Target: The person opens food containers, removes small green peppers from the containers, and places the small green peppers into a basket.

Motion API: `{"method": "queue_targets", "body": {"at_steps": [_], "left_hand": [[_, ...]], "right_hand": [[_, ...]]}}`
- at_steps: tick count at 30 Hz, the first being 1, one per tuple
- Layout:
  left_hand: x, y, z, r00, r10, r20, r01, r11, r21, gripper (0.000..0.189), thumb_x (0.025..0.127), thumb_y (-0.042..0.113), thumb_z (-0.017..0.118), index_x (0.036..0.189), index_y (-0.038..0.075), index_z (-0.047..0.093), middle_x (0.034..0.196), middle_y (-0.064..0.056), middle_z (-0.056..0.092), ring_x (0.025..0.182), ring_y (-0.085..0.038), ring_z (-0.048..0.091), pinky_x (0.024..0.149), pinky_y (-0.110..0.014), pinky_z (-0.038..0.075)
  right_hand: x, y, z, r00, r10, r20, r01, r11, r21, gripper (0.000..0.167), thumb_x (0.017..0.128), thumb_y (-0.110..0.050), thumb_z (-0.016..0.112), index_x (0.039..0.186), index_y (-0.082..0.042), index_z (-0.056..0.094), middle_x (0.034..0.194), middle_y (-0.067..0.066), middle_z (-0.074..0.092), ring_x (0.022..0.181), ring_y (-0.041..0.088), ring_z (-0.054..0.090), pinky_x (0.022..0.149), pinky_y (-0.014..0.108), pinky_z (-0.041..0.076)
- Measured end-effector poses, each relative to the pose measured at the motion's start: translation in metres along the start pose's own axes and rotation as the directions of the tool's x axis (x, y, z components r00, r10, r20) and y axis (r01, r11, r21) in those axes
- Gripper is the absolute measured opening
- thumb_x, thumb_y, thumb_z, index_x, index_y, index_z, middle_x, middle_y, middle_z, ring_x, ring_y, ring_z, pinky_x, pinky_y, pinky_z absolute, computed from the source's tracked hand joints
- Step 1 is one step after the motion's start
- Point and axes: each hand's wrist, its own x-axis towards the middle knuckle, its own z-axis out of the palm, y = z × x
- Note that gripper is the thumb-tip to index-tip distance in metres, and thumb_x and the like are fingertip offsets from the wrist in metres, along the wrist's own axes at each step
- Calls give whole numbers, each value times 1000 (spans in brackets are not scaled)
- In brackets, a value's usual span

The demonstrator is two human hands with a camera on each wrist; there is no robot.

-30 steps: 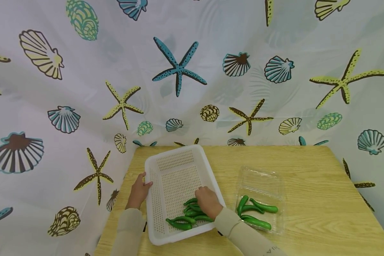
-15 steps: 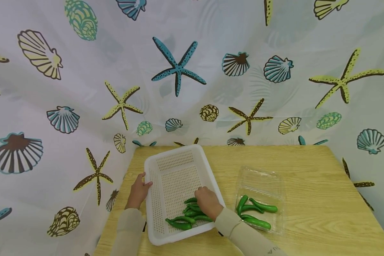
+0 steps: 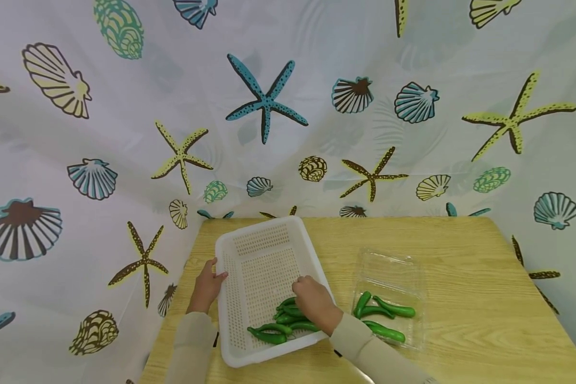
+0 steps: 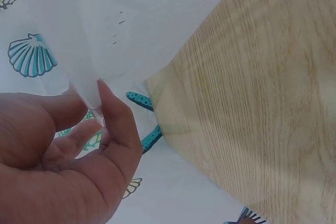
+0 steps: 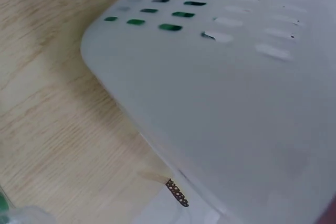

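A white perforated plastic basket (image 3: 269,269) stands at the left of the table, with several green chili peppers (image 3: 269,337) heaped in its near right part. My left hand (image 3: 207,285) grips the basket's left rim, thumb on the inner side; the left wrist view shows the fingers (image 4: 122,124) pinching the white edge. My right hand (image 3: 314,303) reaches over the right rim, curled down among the peppers. Its fingertips are hidden, and I cannot tell whether they hold a pepper. In the right wrist view the basket's outer wall (image 5: 184,87) fills most of the frame, green showing through its slots.
To the right of the basket lies a clear plastic clamshell box (image 3: 391,274), its lid laid back, with several green chili peppers (image 3: 396,309) in it. The wooden table (image 3: 475,288) is bordered at the back and sides by a white curtain (image 3: 288,160) printed with shells and starfish.
My right wrist and sleeve have shifted slightly right, while the curled fingers stay over the same peppers. The left hand and basket hold still.
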Motion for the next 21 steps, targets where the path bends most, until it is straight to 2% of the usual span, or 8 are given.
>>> {"method": "queue_targets", "body": {"at_steps": [7, 12, 21], "left_hand": [[1, -1, 0, 1000, 4, 7, -4, 1000, 8, 59, 95, 16, 54, 144, 2, 25, 129, -33, 45, 116, -43, 47, 88, -54, 41], [1, -1, 0, 1000, 10, 4, -10, 1000, 9, 58, 95, 16, 54, 144, 1, 26, 128, -33, 46, 116, -43, 47, 89, -54, 40], [-3, 2, -2, 1000, 2, 3, -2, 1000, -4, 58, 95, 16, 54, 144, 1, 26, 128, -32, 46, 117, -43, 45, 90, -55, 39]], "right_hand": [[-4, 2, -11, 999, 32, 7, -32, 998, 53, 11, 80, -2, 69, 91, -7, 70, 80, 2, 59, 77, 16, 56, 57, 20, 47], [-9, 5, -20, 999, 21, -25, -19, 998, 53, 15, 80, -5, 70, 94, -6, 69, 83, 2, 59, 79, 17, 57, 61, 23, 48], [-17, 14, -39, 995, 18, -95, -13, 998, 60, 21, 78, -9, 74, 97, -4, 67, 85, 5, 60, 79, 21, 59, 60, 27, 50]]}}
